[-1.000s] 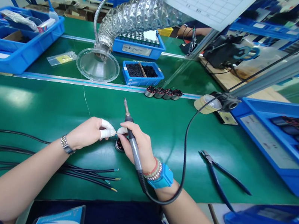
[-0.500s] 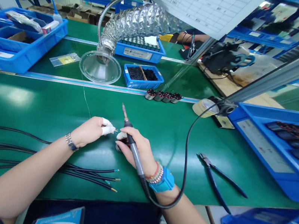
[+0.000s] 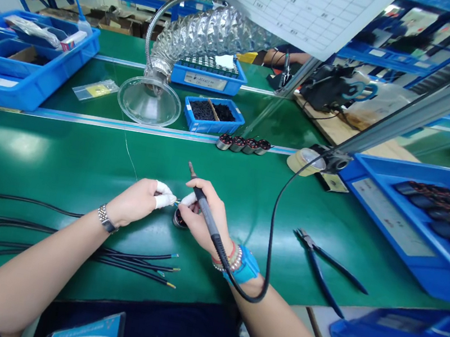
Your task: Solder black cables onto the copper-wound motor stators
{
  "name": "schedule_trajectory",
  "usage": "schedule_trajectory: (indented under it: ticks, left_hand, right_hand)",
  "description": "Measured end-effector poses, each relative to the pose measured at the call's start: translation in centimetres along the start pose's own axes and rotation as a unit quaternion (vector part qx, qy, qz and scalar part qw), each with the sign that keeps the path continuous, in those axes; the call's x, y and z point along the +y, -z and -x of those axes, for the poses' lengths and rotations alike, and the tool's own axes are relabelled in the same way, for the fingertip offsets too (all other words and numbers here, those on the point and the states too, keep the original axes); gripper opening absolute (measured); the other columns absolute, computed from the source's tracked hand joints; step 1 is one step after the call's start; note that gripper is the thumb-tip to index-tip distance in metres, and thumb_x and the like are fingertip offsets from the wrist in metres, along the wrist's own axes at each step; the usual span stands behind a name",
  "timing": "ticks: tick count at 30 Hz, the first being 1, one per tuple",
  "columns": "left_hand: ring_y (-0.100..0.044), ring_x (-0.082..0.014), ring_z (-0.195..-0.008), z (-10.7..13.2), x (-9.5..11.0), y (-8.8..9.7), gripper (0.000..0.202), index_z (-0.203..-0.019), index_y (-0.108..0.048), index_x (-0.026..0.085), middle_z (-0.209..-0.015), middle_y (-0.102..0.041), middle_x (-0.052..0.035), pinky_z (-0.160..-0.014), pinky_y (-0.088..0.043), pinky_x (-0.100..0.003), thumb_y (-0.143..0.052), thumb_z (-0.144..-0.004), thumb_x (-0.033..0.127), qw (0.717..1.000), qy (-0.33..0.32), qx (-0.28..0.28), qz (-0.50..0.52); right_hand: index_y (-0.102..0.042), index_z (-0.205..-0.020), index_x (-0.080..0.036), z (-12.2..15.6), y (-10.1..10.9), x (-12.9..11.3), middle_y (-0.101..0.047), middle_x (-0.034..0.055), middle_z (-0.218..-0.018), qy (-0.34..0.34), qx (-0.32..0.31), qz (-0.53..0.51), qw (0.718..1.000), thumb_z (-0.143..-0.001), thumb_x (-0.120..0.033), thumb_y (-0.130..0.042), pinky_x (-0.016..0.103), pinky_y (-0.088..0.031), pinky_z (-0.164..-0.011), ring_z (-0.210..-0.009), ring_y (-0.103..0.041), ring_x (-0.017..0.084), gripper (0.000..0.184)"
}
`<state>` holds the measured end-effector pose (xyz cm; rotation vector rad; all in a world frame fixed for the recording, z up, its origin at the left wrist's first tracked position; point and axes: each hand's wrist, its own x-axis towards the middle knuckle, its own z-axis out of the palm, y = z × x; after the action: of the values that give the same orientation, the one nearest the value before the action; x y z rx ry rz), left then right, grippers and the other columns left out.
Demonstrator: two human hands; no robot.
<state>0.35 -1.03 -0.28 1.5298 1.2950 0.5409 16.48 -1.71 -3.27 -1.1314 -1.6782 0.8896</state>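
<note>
My left hand [image 3: 143,201], with white covers on its fingertips, pinches the fine coloured wire ends [image 3: 178,202] of a cable. A thin silvery solder wire [image 3: 128,151] runs down to this hand from above. In my right hand [image 3: 208,224] lies a soldering iron [image 3: 209,220], its tip pointing up and away, off the work. The thumb and a covered finger of that hand meet close to the wire ends. Just below them a small round motor coil part [image 3: 179,219] sits on the green bench, partly hidden by my fingers.
Several black cables [image 3: 129,259] lie at the left front. Cutting pliers [image 3: 317,257] rest at the right, beside a blue bin [image 3: 396,218]. Round coil parts [image 3: 237,144] line the back rail near a fume extractor hood [image 3: 149,102]. The iron's cord [image 3: 273,227] loops over my right forearm.
My right hand has turned and its fingers have closed in toward the wire ends by my left hand. The iron's tip has shifted slightly right and down.
</note>
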Motion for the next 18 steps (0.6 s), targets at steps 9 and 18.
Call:
schedule_trajectory:
  ticks: [9, 18]
  left_hand:
    - [-0.053, -0.0166, -0.072, -0.1, -0.2, 0.3, 0.029, -0.074, -0.063, 0.016, -0.076, -0.064, -0.0015, -0.065, -0.037, -0.026, -0.051, -0.074, 0.042, 0.998, 0.002, -0.006, -0.056]
    - [-0.056, -0.0190, -0.074, 0.3, 0.1, 0.3, 0.029, -0.076, -0.062, 0.017, -0.080, -0.065, -0.0035, -0.065, -0.039, -0.027, -0.049, -0.076, 0.042, 0.994, 0.005, 0.000, -0.110]
  right_hand:
    - [-0.052, -0.100, -0.021, 1.0, 3.2, -0.3, -0.060, -0.0013, -0.074, 0.082, 0.005, 0.041, 0.996, -0.080, -0.018, -0.054, 0.021, -0.047, -0.063, -0.061, -0.057, 0.010, 0.021]
    - [-0.063, -0.093, -0.020, 1.3, 6.5, 0.1, -0.060, 0.0042, -0.072, 0.160, 0.075, -0.023, 0.984, -0.081, -0.028, -0.053, 0.033, -0.043, -0.060, -0.065, -0.052, 0.018, 0.018]
